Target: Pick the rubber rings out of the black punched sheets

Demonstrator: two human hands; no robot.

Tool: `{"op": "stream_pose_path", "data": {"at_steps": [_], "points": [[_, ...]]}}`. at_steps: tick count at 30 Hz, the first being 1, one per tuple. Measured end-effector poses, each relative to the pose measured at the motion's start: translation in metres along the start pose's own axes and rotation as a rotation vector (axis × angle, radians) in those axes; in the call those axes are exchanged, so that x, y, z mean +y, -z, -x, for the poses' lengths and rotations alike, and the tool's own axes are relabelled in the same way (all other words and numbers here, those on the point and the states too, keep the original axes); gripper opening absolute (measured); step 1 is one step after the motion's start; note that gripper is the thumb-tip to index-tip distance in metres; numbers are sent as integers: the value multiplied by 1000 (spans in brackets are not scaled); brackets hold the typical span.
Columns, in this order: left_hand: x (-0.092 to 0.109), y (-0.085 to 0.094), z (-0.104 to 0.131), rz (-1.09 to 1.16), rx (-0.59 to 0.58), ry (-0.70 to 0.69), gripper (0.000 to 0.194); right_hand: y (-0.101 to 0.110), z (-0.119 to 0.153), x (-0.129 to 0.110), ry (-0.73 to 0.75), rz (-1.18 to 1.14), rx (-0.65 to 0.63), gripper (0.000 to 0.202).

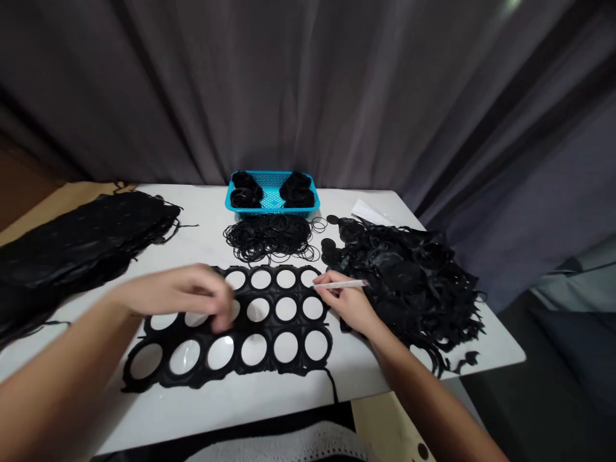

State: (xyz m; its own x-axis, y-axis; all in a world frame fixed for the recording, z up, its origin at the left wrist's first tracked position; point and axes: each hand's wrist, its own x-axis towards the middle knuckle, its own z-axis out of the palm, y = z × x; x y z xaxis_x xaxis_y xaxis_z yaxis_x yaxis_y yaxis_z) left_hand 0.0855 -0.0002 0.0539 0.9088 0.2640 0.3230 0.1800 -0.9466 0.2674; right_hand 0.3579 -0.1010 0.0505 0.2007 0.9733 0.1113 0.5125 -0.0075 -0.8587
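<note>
Left hand is pressing flat on the punched rubber sheet, steadying it, while right hand is pinching a white stick.

left hand presses punched black sheet; right hand holds white stick.
</note>
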Motion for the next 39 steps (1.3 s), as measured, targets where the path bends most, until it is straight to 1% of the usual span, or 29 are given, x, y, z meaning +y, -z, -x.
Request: {"op": "stream_pose_path", "data": {"at_steps": [2,4,7,10,12,15,18,21,28,31,33,34,36,37,38,39], "points": [[1,-10,-3,10,-16,1,63,-5,-12,5,-5,24,-50,15],[5,-23,-9,27,-38,-3,67,-8,-19,9,-5,31,-72,15],[8,-42,-20,52,-78,-26,66,-9,-20,11,-12,6,-92,15],[8,-52,-28,30,-122,-77,67,-8,-19,12,-26,-9,-106,16],[7,-54,-30,1,-153,-93,69,-8,-19,13,-34,-1,-114,16],[7,-53,-29,-8,-188,-78,74,-8,-19,13,-31,18,-116,14],[8,-53,-27,4,-200,-65,77,-9,-17,12,12,60,-100,13],[9,-55,-27,20,-192,-57,78,-10,-16,12,46,90,-89,11],[8,-55,-26,48,-158,-46,79,-7,-18,16,-27,40,-95,14],[7,-56,-25,45,-145,-52,79,-8,-16,15,-1,66,-96,13],[7,-56,-25,47,-140,-50,80,-12,-12,12,84,155,-103,11],[7,-56,-26,50,-141,-48,80,-16,-9,10,142,242,-122,9],[7,-56,-26,57,-147,-43,78,-22,-7,4,238,509,-175,15],[7,-55,-26,62,-149,-42,77,-23,-9,2,256,649,-191,20],[7,-55,-27,67,-149,-42,75,-22,-13,0,241,773,-182,23],[6,-55,-27,73,-147,-43,72,-17,-19,-1,199,867,-145,25]]}}
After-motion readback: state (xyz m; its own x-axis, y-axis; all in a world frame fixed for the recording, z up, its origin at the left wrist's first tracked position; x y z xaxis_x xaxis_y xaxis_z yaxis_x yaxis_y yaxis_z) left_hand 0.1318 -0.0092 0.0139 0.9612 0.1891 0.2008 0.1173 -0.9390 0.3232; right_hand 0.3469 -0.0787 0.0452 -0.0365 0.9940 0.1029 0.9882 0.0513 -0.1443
